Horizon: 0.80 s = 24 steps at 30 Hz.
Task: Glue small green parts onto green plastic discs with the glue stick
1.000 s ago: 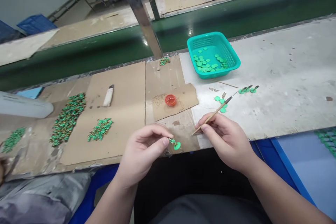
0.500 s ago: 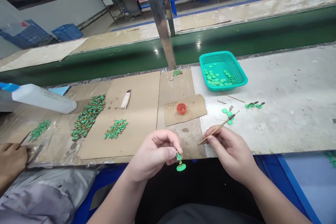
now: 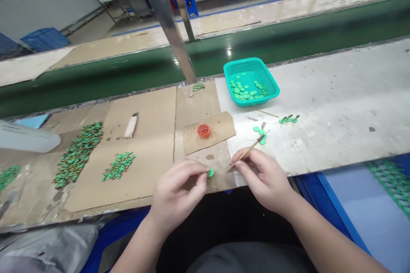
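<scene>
Pinched in the fingertips of my left hand point(image 3: 179, 190) is a small green figurine on a round base point(image 3: 210, 172); most of the figure is hidden by the fingers. My right hand point(image 3: 261, 175) grips a thin wooden brush point(image 3: 248, 151), its dark tip pointing up and to the right. Just past that tip lie several loose green discs point(image 3: 262, 132). A small red cup point(image 3: 203, 131) sits on a scrap of cardboard point(image 3: 221, 130) beyond my hands. To the right, 3 green discs with dark little figures point(image 3: 288, 119) stand on the table.
A turquoise basket point(image 3: 272, 89) holds several green discs. Left of my hands are piles of small green pieces point(image 3: 118, 166) and a larger pile point(image 3: 78, 153), a white-handled tool point(image 3: 131, 126) and a white bottle point(image 3: 28, 136). A metal post point(image 3: 169, 25) rises at the table's back edge.
My left hand has raised the figurine from below the table edge to above it and turned it sideways. My right hand keeps hold of the brush. The view has swung right.
</scene>
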{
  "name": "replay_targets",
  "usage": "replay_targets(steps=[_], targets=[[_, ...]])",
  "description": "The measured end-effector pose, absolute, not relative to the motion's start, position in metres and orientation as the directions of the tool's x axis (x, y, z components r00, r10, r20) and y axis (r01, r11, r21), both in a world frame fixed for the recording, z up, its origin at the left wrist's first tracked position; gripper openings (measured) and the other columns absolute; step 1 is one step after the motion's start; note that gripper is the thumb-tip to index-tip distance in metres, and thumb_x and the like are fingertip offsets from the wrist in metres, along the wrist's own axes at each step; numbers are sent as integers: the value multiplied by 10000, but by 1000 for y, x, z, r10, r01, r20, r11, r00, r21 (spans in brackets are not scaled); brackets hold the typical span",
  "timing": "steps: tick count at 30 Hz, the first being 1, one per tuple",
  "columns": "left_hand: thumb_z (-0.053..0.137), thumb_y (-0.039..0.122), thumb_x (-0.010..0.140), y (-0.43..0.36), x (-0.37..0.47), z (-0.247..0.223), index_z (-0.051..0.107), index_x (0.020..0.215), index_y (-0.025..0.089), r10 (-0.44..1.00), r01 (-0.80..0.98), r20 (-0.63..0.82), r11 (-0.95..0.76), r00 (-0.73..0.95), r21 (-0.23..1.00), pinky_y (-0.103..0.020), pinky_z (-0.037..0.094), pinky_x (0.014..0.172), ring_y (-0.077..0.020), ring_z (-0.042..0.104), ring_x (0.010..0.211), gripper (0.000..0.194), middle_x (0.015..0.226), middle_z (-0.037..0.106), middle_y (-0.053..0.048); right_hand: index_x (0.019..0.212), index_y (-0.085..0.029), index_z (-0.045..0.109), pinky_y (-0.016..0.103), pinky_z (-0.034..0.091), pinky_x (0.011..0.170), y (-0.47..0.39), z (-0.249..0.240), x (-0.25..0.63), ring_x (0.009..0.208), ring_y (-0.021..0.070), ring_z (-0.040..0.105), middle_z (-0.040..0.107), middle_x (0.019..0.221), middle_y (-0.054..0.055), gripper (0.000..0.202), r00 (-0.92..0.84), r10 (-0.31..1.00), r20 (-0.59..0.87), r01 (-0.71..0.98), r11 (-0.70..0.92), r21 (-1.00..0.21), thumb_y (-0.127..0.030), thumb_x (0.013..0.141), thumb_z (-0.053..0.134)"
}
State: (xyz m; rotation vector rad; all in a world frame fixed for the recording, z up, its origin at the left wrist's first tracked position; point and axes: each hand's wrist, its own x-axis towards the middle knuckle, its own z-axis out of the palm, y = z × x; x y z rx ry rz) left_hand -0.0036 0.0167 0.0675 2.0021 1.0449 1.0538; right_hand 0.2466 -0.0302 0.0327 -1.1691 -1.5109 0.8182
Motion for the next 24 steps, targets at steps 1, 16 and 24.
replay_targets(steps=[1, 16, 24], targets=[[827, 159, 995, 15, -4, 62, 884, 970, 263, 838, 369, 396, -527, 375, 765, -323, 684, 768, -210, 827, 805, 121, 873, 866, -45, 1117, -238, 754, 347, 732, 923, -29, 34, 246, 983, 220, 869, 872, 1054, 60, 123, -41, 941, 337, 279, 335, -900, -173, 1149, 655], [817, 79, 1029, 11, -12, 42, 865, 1141, 270, 753, 462, 460, -654, 470, 599, -307, 684, 898, -179, 864, 899, 226, 1037, 905, -9, 1163, -224, 678, 406, 704, 991, -9, 28, 217, 1071, 239, 813, 848, 1159, 97, 198, -251, 826, 505, 345, 564, -750, -91, 1191, 535], [800, 74, 1053, 11, -15, 41, 834, 1145, 261, 763, 468, 437, -641, 476, 609, -259, 665, 921, -139, 848, 917, 212, 1050, 897, 13, 1161, -215, 693, 413, 707, 990, -9, 28, 219, 1097, 251, 815, 858, 1169, 102, 191, -260, 838, 480, 328, 544, -772, -77, 1182, 563]])
